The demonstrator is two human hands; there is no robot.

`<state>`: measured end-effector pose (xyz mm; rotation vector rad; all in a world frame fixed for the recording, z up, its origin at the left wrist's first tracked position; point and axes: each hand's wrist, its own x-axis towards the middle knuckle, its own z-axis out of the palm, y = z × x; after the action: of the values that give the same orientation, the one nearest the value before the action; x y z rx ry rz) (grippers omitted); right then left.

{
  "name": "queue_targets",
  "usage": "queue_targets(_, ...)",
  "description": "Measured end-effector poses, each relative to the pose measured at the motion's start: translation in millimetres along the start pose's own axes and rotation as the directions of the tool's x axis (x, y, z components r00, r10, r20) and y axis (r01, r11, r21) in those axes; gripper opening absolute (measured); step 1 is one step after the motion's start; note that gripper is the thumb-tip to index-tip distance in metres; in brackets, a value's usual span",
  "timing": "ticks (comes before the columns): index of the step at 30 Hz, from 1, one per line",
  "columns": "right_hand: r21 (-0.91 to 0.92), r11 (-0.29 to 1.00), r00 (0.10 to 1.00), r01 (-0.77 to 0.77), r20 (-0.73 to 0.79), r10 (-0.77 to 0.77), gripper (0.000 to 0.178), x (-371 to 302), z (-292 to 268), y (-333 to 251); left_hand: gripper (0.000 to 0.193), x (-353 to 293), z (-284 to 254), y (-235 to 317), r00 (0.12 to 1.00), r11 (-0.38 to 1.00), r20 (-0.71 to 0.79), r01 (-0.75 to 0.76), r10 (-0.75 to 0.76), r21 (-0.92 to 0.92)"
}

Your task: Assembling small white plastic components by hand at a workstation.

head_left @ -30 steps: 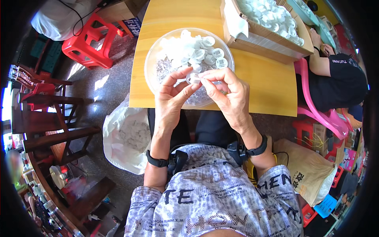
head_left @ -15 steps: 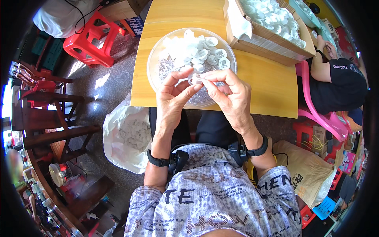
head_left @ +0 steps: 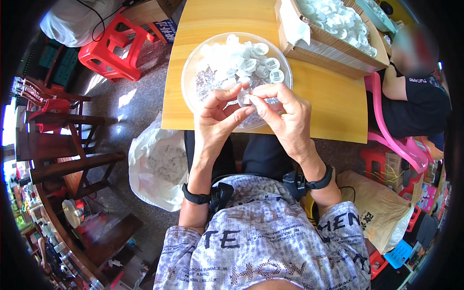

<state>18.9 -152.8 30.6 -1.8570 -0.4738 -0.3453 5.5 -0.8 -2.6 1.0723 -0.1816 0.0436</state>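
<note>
Wearing a grey shirt (head_left: 266, 232) with dark letters, and a black band (head_left: 197, 196) on each wrist. Pinching a small white piece (head_left: 244, 98) between the thumb and finger of the left hand (head_left: 212, 116). Gripping the right side of the same piece with the right hand (head_left: 291, 116), thumb and finger squeezed close together. Cannot tell if some tiny bit is tucked between those tips too. Holding the small white piece up between both hands, over the near part of a big, round, clear bowl (head_left: 187, 67). Seeing a heap of white caps (head_left: 231, 60) toward the back of the bowl, with shiny clear bits (head_left: 205, 82) nearer and to the left. Finding the bowl set on a yellow desk (head_left: 333, 108). Spotting an open white bag (head_left: 141, 187) low down on the left, beside the legs, with little pale bits (head_left: 166, 162) inside. Farther off, on the right of the desk, seeing an open brown box (head_left: 333, 60) piled with white parts (head_left: 333, 21). Past the desk's right edge, noticing a pink chair (head_left: 382, 106) and a person (head_left: 415, 104) in a black top. Far to the left, spotting a red stool (head_left: 106, 55) on the dark floor (head_left: 140, 111).
</note>
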Motion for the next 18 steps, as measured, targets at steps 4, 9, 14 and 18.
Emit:
queue_targets(4, 0.121, 0.987, 0.994, -0.104, 0.03, 0.101, 0.007, 1, -6, 5, 0.042, -3, -6, 8, 0.996, 0.996, -0.012, 0.085, -0.085, 0.024)
queue_targets(9, 0.218, 0.949, 0.973, -0.228, 0.088, 0.214, 0.006, 2, -8, 5, 0.038, -2, -13, 1, 0.999, 0.998, 0.048, 0.001, -0.005, 0.068)
queue_targets(14, 0.283, 0.91, 0.95, -0.302, 0.172, 0.262, 0.006, 7, -13, 6, 0.038, 1, -11, -2, 0.998, 0.994, 0.059, -0.038, 0.032, 0.099)
queue_targets(18, 0.28, 0.885, 0.924, -0.372, 0.208, 0.322, 0.006, 7, -17, 3, 0.039, 1, -10, -4, 0.996, 0.991, 0.086, -0.03, 0.019, 0.131)
